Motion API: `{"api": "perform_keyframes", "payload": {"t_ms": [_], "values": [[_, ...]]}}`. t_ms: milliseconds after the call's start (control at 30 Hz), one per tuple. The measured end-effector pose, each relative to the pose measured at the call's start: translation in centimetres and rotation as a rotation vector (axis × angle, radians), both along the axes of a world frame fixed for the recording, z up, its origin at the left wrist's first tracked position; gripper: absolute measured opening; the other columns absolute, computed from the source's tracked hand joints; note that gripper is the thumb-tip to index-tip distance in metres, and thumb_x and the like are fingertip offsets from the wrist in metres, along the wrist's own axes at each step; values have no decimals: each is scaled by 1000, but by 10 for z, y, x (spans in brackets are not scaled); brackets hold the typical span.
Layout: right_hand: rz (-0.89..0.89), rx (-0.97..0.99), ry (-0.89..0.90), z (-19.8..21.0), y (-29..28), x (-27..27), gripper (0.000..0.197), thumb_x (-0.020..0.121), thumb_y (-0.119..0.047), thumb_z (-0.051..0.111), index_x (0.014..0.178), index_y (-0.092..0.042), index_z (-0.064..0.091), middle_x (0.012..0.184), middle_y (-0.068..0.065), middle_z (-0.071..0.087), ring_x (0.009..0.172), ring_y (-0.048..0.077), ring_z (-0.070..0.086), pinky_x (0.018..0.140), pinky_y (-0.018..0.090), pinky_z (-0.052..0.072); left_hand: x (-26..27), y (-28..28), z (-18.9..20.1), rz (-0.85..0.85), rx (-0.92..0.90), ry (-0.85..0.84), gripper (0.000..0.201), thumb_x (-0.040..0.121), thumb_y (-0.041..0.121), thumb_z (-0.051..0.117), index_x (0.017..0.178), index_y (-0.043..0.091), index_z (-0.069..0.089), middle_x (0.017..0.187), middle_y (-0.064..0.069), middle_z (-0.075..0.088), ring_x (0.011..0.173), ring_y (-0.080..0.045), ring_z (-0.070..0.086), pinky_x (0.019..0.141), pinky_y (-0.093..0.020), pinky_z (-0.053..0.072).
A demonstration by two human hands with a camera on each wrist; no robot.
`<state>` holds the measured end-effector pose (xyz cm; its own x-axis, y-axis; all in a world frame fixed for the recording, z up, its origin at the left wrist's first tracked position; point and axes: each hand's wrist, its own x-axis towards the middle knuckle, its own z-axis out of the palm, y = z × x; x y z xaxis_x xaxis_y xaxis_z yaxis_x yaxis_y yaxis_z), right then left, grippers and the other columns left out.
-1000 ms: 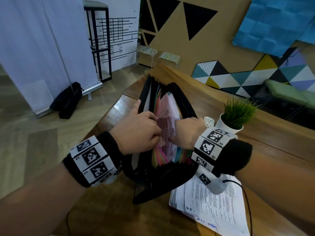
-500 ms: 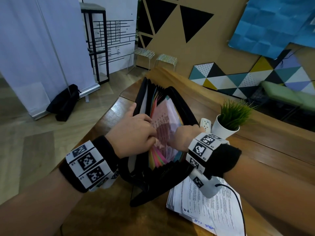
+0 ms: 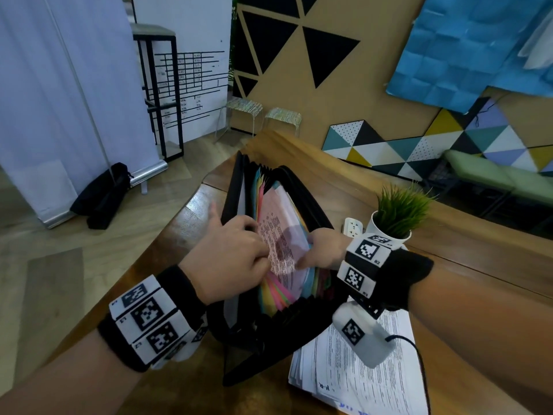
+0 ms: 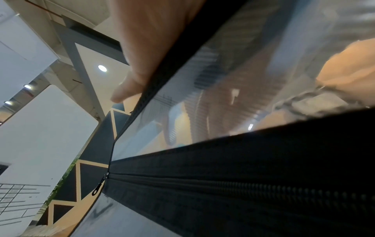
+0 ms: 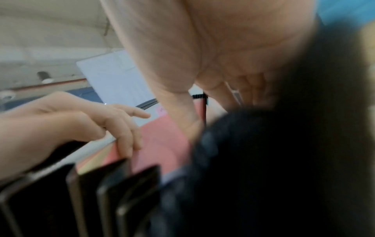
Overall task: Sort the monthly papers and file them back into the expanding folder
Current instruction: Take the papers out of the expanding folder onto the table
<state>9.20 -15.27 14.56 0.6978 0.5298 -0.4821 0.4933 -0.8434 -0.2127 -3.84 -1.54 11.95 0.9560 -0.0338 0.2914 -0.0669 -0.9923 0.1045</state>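
At frame centre we see our left hand [image 3: 230,259] gripping coloured plastic dividers [image 3: 276,296] in the black expanding folder [image 3: 302,324], right hand [image 3: 324,250] pinching a pink printed sheet [image 3: 281,232].

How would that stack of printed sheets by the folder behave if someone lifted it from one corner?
The stack of papers would probably droop and fan apart: its edges already lie splayed and no clip or staple shows. It looks thin, so likely light. On the smooth wooden table, a push might slide the top sheets off first.
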Motion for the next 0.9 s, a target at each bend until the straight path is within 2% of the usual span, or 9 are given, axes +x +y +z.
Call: {"api": "perform_keyframes", "payload": {"t_ms": [67, 167, 300, 400, 533, 633, 767, 833, 900], "values": [[31, -16, -1, -1, 1, 3, 44, 81, -28, 68, 115, -3, 58, 86, 4, 52, 84, 18, 47, 54, 16, 33, -2, 2, 2, 35, -75, 111, 62, 76, 50, 14, 66, 19, 66, 75, 14, 65, 113, -9, 48, 104, -59, 26], [90, -73, 9, 2, 4, 5, 41, 83, -29, 67, 113, -3, 59, 75, 1, 49, 62, 13, 47, 49, 17, 35, 0, 13, 6, 16, -127, 101, 67, 77, 59, 17, 65, 15, 66, 67, 5, 63, 91, -12, 55, 75, -35, 47], [65, -63, 62, 4, 9, 11, 35, 82, -27, 69, 105, -2, 61, 81, 12, 54, 49, 13, 44, 44, 19, 37, 7, 26, 1, -91, -151, -8, 55, 76, 54, 35, 52, 13, 63, 51, 3, 56, 68, -15, 55, 56, -26, 44], [17, -24, 143, 6, 11, 15, 24, 81, -23, 70, 74, -4, 56, 63, 5, 48, 46, 13, 45, 44, 20, 40, 10, 28, 0, -133, -162, -30, 47, 74, 47, 42, 46, 13, 58, 49, 4, 55, 65, -12, 53, 54, -23, 42], [-57, 15, 221, 5, 8, 20, 26, 81, -21, 70, 89, 3, 66, 59, 4, 50, 43, 14, 41, 43, 22, 36, 12, 27, 4, -167, -186, 0, 44, 74, 45, 42, 45, 15, 56, 48, 5, 54, 64, -9, 48, 56, -20, 36], [-23, -31, 180, 6, 10, 16, 27, 83, -28, 67, 73, -6, 57, 60, 4, 48, 45, 14, 41, 39, 21, 35, 13, 24, 4, -166, -212, 7, 45, 74, 47, 41, 46, 14, 56, 50, 3, 56, 66, -13, 51, 56, -25, 43], [43, -62, 66, -3, 16, 4, 37, 79, -37, 70, 83, 0, 68, 65, 3, 51, 57, 14, 49, 53, 22, 39, 13, 22, 3, -170, -214, 18, 47, 76, 49, 42, 48, 16, 60, 51, 6, 56, 68, -12, 52, 57, -32, 48], [88, -108, -34, -6, 16, -2, 32, 83, -32, 66, 92, -2, 69, 59, 0, 44, 49, 12, 41, 48, 20, 35, 14, 22, 3, -177, -199, 22, 49, 77, 49, 41, 49, 15, 62, 52, 6, 58, 68, -12, 53, 58, -33, 49], [71, -87, -90, -4, 15, -3, 30, 89, -24, 58, 110, -5, 65, 63, 0, 42, 55, 14, 41, 49, 20, 35, 14, 22, 3, -186, -180, 15, 50, 78, 49, 42, 49, 14, 63, 52, 7, 59, 67, -13, 55, 58, -34, 49]]}}
